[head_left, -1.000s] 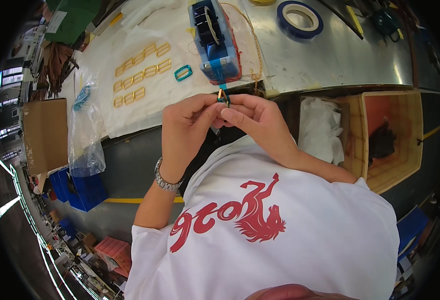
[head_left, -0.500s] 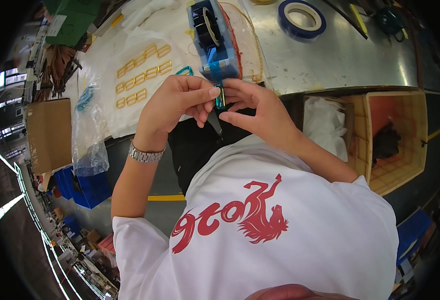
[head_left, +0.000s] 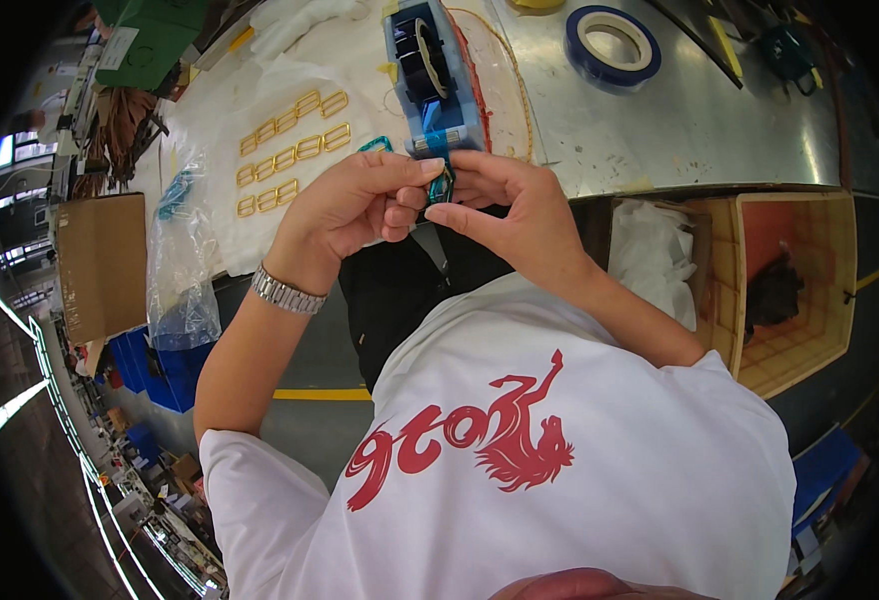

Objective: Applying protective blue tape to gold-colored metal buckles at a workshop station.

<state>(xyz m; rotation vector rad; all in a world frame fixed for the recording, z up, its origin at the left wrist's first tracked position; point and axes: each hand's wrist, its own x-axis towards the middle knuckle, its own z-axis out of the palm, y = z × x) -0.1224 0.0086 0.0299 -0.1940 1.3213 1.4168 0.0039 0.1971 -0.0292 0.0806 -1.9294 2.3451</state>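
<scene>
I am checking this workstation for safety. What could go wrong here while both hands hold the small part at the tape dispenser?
The left hand and right hand pinch a small teal part right under the blue tape dispenser, so fingers might touch its cutter. The part is beyond the table edge; if it slips, it may drop to the floor.

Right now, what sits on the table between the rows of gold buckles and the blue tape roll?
In the head view, a blue tape dispenser holding a dark roll stands between the gold buckles and the blue tape roll, just above both hands.
</scene>
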